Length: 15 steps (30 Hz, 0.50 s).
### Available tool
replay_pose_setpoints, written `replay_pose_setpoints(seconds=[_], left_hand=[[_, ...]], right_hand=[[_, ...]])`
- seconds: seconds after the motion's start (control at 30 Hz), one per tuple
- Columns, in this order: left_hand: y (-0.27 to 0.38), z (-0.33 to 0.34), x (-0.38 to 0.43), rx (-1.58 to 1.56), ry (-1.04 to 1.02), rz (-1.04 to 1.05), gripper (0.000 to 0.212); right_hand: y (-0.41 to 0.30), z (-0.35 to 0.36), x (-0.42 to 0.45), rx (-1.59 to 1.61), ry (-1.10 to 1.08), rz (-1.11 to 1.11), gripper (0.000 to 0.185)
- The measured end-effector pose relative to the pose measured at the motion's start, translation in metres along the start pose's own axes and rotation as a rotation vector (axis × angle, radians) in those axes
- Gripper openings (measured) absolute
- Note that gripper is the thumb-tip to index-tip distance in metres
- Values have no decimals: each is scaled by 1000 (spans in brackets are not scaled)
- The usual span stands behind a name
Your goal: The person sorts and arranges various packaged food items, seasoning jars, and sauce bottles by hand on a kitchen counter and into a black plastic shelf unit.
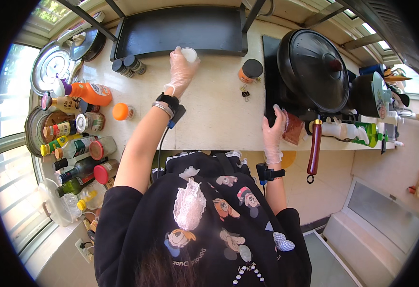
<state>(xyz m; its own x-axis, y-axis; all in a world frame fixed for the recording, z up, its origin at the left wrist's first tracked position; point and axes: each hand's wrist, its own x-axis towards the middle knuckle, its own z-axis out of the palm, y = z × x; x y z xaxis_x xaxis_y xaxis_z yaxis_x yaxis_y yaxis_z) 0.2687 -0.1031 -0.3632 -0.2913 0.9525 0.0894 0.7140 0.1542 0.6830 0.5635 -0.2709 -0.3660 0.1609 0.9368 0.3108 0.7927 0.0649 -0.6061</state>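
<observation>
My left hand (182, 70), in a clear plastic glove, is closed around a small container with a white round top (189, 55). It is at the front edge of a black metal shelf rack (180, 30); the container's body is mostly hidden by my fingers. My right hand (274, 134), gloved as well, is over the counter's right part with thumb and fingers apart. Beside it lies a folded reddish-brown cloth (294, 130); I cannot tell whether the fingers touch it. A black-lidded jar (250, 71) stands between the hands, with black binder clips (245, 94) near it.
To the right, a large lidded black pan (313, 71) rests on a black cooktop (271, 89), its wooden handle (315, 147) projecting past the counter edge. Two black-capped shakers (128, 67), an orange-capped jar (122, 112), an orange spray bottle (91, 94) and several bottles (82, 170) stand left.
</observation>
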Motion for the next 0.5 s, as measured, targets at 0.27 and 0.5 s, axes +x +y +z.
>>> replay_pose_setpoints(seconds=[0.27,0.5], left_hand=[[17,-83,16,-418,-341,125,76],[92,-194,-5,-817,-874,248,95]], right_hand=[[-22,-5,14,250,-46,44,42],[-110,-15,72,939,-426,82,33]])
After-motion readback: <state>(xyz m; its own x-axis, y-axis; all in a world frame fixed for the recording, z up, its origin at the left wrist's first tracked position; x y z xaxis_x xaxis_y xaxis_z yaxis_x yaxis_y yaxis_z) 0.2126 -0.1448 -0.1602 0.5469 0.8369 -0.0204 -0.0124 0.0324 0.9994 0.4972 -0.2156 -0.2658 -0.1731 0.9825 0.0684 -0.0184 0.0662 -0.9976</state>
